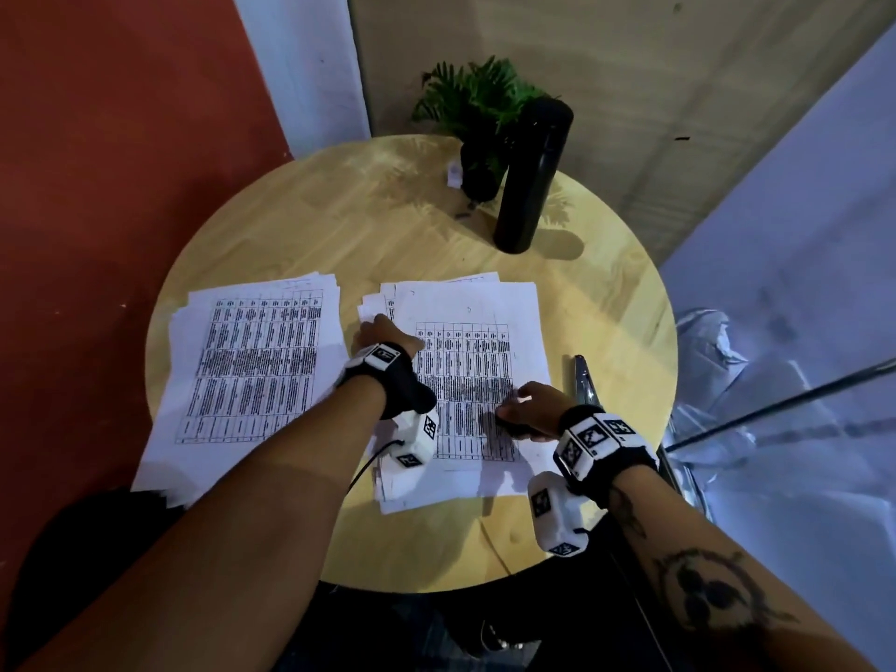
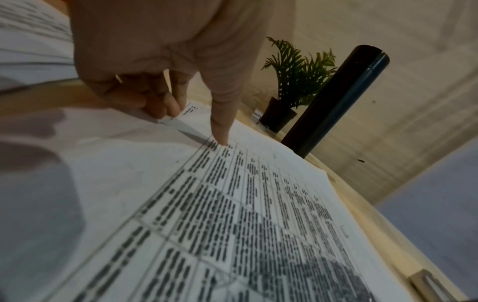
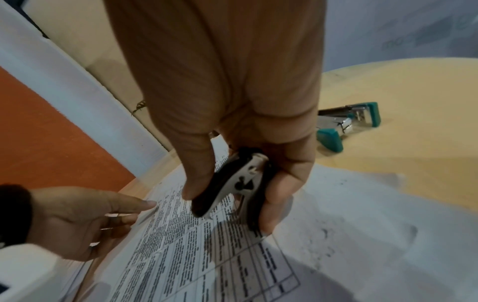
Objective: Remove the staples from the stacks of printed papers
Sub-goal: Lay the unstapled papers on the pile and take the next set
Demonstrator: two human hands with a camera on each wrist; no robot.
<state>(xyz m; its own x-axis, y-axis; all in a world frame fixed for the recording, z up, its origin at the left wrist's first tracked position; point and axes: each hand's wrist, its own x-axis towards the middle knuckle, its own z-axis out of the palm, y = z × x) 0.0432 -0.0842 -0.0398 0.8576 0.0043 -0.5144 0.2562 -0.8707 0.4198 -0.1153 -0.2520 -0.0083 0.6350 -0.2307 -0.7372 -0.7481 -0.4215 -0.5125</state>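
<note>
We are looking at what seems an office corner. Printed papers (image 1: 465,380) are lying on a round wooden table (image 1: 339,225), with a stapler (image 3: 346,124), a potted plant (image 1: 477,118) and plain walls standing behind.

Matt paper stacks (image 1: 465,380), smooth wooden table (image 1: 388,225)

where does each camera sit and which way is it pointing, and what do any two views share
Head: worn on the head, facing down at the round table; both forearms, left hand, right hand.
Left wrist: along the left hand, fingers on the right paper stack.
Right wrist: along the right hand gripping the staple remover.
Shared: bottle, plant in head and left wrist views.
</note>
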